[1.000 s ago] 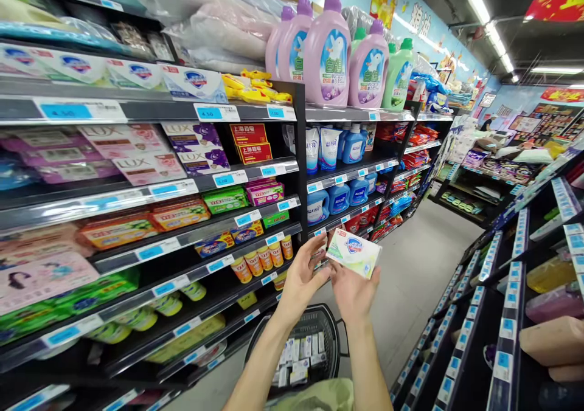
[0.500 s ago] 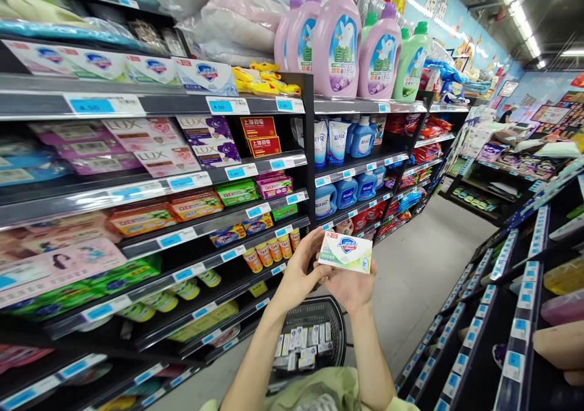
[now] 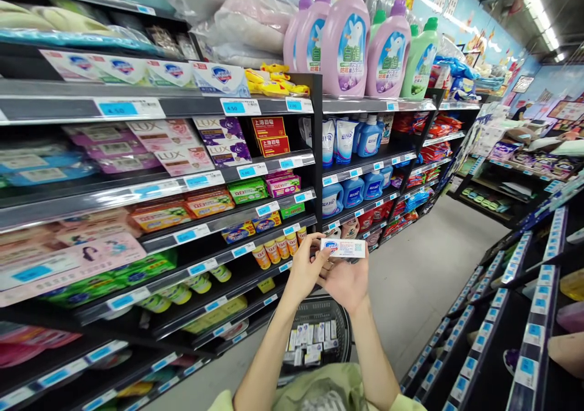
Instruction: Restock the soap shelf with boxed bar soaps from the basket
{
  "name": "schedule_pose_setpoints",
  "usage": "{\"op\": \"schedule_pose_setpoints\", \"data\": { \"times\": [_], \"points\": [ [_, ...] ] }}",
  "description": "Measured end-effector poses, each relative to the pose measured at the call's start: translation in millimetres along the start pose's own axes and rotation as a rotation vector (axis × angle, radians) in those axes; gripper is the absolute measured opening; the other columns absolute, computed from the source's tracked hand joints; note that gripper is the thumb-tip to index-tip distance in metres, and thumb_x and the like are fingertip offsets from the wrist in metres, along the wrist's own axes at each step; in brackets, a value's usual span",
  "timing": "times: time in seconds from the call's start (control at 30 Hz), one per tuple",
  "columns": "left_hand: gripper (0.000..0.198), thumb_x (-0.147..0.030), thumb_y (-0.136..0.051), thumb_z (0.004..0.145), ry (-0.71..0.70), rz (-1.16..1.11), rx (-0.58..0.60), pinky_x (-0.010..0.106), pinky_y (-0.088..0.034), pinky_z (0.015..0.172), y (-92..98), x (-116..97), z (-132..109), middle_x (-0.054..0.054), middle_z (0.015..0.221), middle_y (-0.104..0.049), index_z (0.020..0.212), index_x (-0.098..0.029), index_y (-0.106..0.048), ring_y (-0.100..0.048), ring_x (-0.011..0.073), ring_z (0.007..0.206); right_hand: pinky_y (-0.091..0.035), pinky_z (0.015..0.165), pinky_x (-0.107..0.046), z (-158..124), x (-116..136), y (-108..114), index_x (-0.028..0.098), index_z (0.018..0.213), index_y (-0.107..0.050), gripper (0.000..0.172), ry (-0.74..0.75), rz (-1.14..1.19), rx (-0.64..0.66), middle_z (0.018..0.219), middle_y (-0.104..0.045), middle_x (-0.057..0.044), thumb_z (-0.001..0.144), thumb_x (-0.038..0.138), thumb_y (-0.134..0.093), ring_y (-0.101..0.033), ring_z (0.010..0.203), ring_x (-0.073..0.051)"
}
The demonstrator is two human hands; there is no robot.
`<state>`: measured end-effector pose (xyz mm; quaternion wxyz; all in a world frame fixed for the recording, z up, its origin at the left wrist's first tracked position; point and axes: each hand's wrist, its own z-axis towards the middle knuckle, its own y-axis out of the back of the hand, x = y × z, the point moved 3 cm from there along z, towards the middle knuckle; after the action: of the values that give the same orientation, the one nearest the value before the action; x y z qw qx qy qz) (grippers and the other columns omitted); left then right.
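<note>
Head view: grips a small soap box (image 3: 343, 248) in both hands, out in front of the chest and above a black mesh basket (image 3: 342, 332). Pinches the box's left end with the left hand (image 3: 306, 271), thumb in front, fingers curled narrow around the corner. Cradles the underside and back with the right hand (image 3: 347, 284), palm turned up, fingers closed behind the box. Holds the box level and edge-on, showing a narrow white side with a blue logo and a printed panel. Touches nothing else with either hand.

Carries many small white boxes (image 3: 312, 341) in the basket, lying in rows at the bottom. Wears a pale green garment (image 3: 328, 390), seen at the lower edge below bare forearms.

Stands in an aisle on a grey floor (image 3: 424, 265), beside dark shelves (image 3: 316, 174) on the left stocked with boxed soaps (image 3: 182, 158). Faces, just beyond the left hand, a row of small orange jars (image 3: 276, 250) on a lower shelf. Looks further along to blue detergent bottles (image 3: 353, 189) at mid height, and up to large purple bottles (image 3: 344, 40) with a green bottle (image 3: 420, 58) beside them on top. Has on the right a second run of shelves (image 3: 502, 350) edged with blue price tags (image 3: 529, 335).
</note>
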<state>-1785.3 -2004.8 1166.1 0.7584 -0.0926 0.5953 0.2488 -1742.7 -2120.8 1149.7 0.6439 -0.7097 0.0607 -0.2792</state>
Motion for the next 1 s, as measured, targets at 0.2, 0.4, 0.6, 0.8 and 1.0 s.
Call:
{"op": "schedule_pose_setpoints", "data": {
  "times": [0.2,0.4,0.6,0.8,1.0],
  "points": [
    [0.061,-0.051,-0.074,0.089,-0.033,-0.113,0.174,0.044,-0.048,0.109,16.6,-1,3,0.011,0.133,-0.069,0.141,-0.024,-0.059,-0.064,0.0309,0.125,-0.053,0.089,-0.045,-2,3,13,0.018,0.130,-0.066,0.085,0.060,-0.122,0.040,0.121,-0.075,-0.013,0.070,0.078,-0.074,-0.067,0.099,-0.029],
    [0.086,-0.030,-0.095,0.068,-0.097,-0.086,0.201,0.045,-0.050,0.110,32.8,-1,-1,0.012,0.143,-0.063,0.145,-0.029,-0.057,-0.062,0.0322,0.131,-0.049,0.094,-0.049,9,-1,33,0.023,0.133,-0.065,0.081,0.062,-0.154,0.001,0.136,-0.069,-0.014,0.073,0.078,-0.070,-0.063,0.113,-0.033],
    [0.082,-0.038,-0.086,0.080,-0.014,-0.247,0.275,0.046,-0.052,0.107,52.5,4,-4,0.016,0.149,-0.060,0.153,-0.030,-0.050,-0.066,0.0294,0.124,-0.053,0.092,-0.051,14,-13,49,0.025,0.118,-0.075,0.077,0.041,-0.236,-0.071,0.132,-0.072,-0.015,0.060,0.073,-0.087,-0.065,0.115,-0.037],
    [0.061,-0.041,-0.096,0.063,0.042,0.119,0.436,0.036,-0.057,0.084,95.4,-13,1,0.011,0.109,-0.076,0.119,-0.022,-0.080,-0.072,0.0283,0.097,-0.051,0.108,-0.055,22,-25,57,0.031,0.132,-0.073,0.095,-0.063,-0.446,-0.069,0.133,-0.071,-0.017,0.045,0.062,-0.098,-0.064,0.127,-0.043],
    [0.034,-0.029,-0.088,0.073,-0.057,0.380,0.210,0.032,-0.057,0.076,145.8,-55,-1,0.010,0.111,-0.074,0.106,-0.025,-0.083,-0.068,0.0272,0.102,-0.052,0.109,-0.054,53,-33,48,0.027,0.136,-0.070,0.102,-0.045,-0.565,-0.021,0.143,-0.064,-0.020,0.045,0.065,-0.097,-0.061,0.132,-0.045]
  ]
}}
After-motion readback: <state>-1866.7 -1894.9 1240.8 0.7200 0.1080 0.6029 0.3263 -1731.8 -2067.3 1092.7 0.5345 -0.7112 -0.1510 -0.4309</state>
